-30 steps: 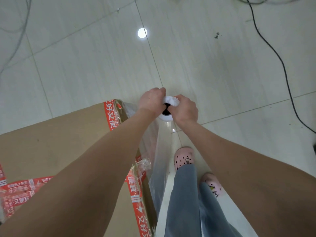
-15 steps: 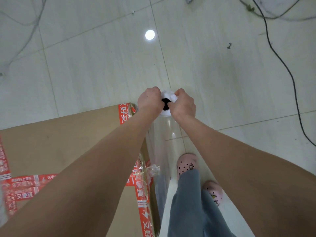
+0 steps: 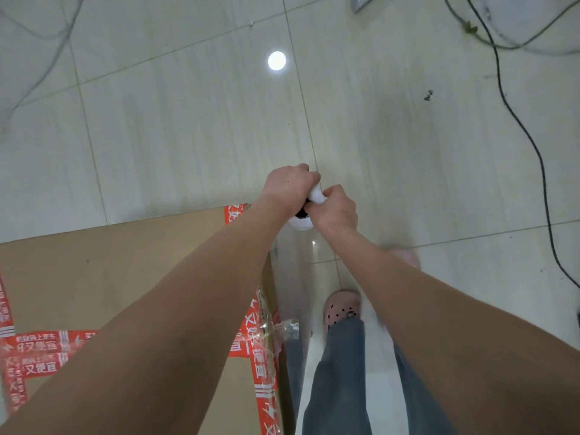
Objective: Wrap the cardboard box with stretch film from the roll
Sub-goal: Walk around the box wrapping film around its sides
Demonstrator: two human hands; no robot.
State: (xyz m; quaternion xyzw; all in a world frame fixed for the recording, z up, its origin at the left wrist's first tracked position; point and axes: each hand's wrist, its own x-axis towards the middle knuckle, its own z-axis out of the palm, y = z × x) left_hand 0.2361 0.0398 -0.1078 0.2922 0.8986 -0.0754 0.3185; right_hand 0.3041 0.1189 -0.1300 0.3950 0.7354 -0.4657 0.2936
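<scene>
Two bare hands met at the centre of the frame: the left hand (image 3: 287,188) and the right hand (image 3: 335,208) each had fingers clamped on the top of one white stretch film roll (image 3: 302,222), held upright just past the box's upper right corner. One cardboard box (image 3: 110,277), crossed by red printed tape (image 3: 259,356), filled the lower left. Clear film (image 3: 290,296) ran down its right side. Two pink clogs showed on the tiled floor (image 3: 188,136), one (image 3: 342,307) sharp and one (image 3: 406,255) blurred. Two dark cables (image 3: 527,136) trailed at upper right.
</scene>
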